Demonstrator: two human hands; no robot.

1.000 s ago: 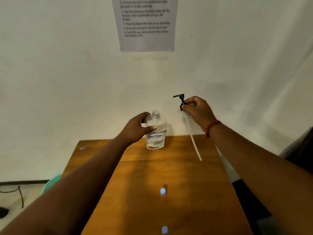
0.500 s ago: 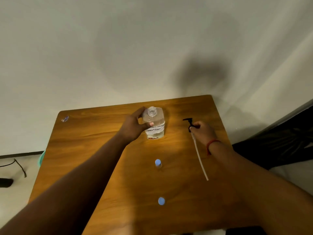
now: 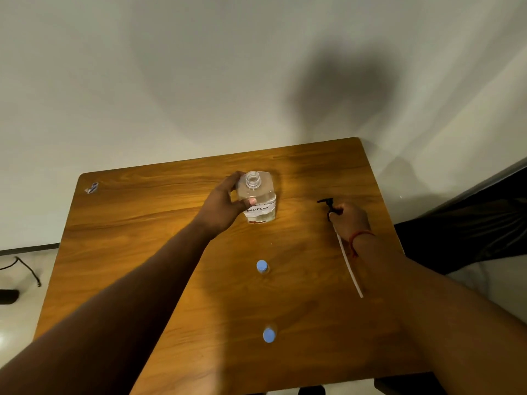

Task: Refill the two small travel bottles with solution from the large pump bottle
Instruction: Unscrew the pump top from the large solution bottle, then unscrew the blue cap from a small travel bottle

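Here, item one: the big bottle (image 3: 260, 201), uncapped, upright toward the back of the table (image 3: 142, 223), label reading SOLUTION. Your left hand (image 3: 225, 208) grasps its shoulder, thumb across the front. Item two: the pump (image 3: 328, 205), black, off the bottle, its white tube (image 3: 349, 266) lying on the wood and running toward you. Your right hand (image 3: 349, 220) is curled round the pump head, a red band (image 3: 358, 240) on that wrist. Items three and four: two small bottles, blue caps on, one mid-table (image 3: 262, 266), one nearer you (image 3: 269, 335), well apart. Item five: a small scrap (image 3: 91, 187) at the far left corner.
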